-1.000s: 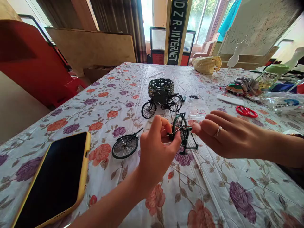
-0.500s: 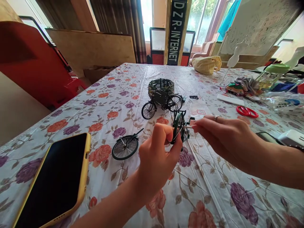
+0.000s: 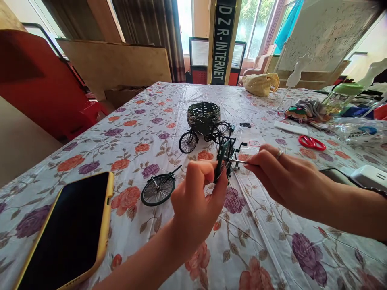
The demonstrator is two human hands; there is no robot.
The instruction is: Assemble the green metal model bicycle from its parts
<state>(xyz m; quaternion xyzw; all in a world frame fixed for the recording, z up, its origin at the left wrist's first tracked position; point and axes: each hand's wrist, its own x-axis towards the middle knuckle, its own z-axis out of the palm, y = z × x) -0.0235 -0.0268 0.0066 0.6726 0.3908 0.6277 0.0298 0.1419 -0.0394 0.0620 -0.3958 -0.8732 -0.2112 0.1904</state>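
Note:
My left hand [image 3: 195, 191] pinches the dark green rear part of a model bicycle [image 3: 224, 153] between thumb and fingers, holding it upright above the table. From the right, my right hand [image 3: 287, 175] grips a thin screwdriver [image 3: 238, 161]. Its metal shaft points into the side of the bicycle part near the wheel; the tip's exact contact is hidden, and the fingers cover the handle. A loose front wheel with fork [image 3: 158, 190] lies on the cloth left of my left hand. Farther back, a complete black model bicycle [image 3: 188, 142] stands against a dark woven basket [image 3: 203, 114].
A phone in a yellow case [image 3: 65, 225] lies at the left front. To the right are red scissors [image 3: 312, 142], a white strip [image 3: 290, 128], a white power strip [image 3: 369, 177] and plastic bags. A yellow cloth bag [image 3: 260, 84] sits at the far edge of the flowered tablecloth [image 3: 121, 133].
My right hand's fingers have curled from a flatter, extended pose into a closer grip around the screwdriver. The bicycle part stays in my left hand, shifted slightly left in view.

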